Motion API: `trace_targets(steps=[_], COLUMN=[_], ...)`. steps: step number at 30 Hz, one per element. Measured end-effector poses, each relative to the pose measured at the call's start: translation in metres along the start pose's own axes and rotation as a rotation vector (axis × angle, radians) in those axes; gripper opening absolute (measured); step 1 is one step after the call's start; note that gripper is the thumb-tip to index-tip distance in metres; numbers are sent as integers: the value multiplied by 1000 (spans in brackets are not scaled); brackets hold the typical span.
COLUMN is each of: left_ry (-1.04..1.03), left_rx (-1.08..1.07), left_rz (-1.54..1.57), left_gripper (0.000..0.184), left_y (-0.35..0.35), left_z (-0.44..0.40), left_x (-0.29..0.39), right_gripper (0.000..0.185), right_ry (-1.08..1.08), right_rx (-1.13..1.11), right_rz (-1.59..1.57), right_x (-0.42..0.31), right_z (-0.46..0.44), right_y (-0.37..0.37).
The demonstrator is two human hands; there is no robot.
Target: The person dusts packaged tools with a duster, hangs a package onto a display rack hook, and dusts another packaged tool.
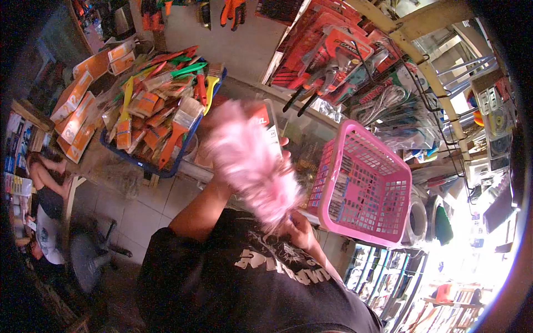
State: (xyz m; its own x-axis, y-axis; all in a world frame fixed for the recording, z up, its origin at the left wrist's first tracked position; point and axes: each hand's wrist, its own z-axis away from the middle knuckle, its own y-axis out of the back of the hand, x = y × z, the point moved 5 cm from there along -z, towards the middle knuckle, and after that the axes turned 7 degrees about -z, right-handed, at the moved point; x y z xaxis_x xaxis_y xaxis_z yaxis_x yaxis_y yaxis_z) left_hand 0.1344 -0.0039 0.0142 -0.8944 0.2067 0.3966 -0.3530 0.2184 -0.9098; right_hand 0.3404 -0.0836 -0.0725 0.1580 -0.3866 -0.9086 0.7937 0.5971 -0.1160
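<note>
A fluffy pink duster (250, 166), blurred by motion, crosses the middle of the view over a red and white flat package (265, 119). My left hand (285, 149) is mostly hidden behind the duster; its fingertips show closed round the package's edge. At the duster's lower end is my right hand (300, 230), its fingers wrapped round that end.
A blue basket (186, 151) full of paintbrushes stands at the left, beside orange-labelled cards (75, 116). On the right is a pink basket (405, 213). Packaged tools (338, 61) hang at the top right. Another person (50, 236) is at the far left.
</note>
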Motion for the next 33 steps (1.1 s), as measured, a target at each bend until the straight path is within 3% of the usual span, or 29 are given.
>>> trace_targets(steps=[3,6,9,10,14,17,18,19,20,22,25,26,28,30,33], left_ry=[-235,104,-252,-299,55,-356,-346,-261,-172,74,-349,-410,-193,-135,-313], left_rx=[-10,-218,-196,-80,-171,81,19,-58,-136,-153,42,137,-243,-302,83], left_rz=[11,138,270,324,139,-83,98,111,124,163,-226,-165,45,112,-10], left_gripper=[76,79,78,79,82,78,77,77,77,77,78,79,81,81,76], left_y=[24,25,9,21,27,17,18,24,37,20,30,32,22,17,18], left_z=[5,1,12,13,7,17,18,17,15,11,19,16,9,10,20], left_x=[-3,-11,0,1,-8,11,11,5,-5,1,9,12,4,3,10], right_gripper=[43,44,38,34,36,39,40,40,43,43,40,39,40,42,43], right_ry=[-21,23,51,104,165,72,34,-4,56,89,77,104,117,43,53], right_rx=[94,26,43,103,17,42,58,76,25,7,52,67,52,-9,80], right_rz=[71,144,44,62,168,12,21,29,230,263,234,244,248,172,159], right_x=[-8,-1,-4,1,-8,-4,12,12,0,7,-11,1,-7,-1,8], right_z=[-1,0,-1,-4,-4,-4,-8,-11,-9,-8,-5,-8,-7,-7,-10], right_y=[3,3,7,10,4,8,17,17,14,11,2,7,1,5,11])
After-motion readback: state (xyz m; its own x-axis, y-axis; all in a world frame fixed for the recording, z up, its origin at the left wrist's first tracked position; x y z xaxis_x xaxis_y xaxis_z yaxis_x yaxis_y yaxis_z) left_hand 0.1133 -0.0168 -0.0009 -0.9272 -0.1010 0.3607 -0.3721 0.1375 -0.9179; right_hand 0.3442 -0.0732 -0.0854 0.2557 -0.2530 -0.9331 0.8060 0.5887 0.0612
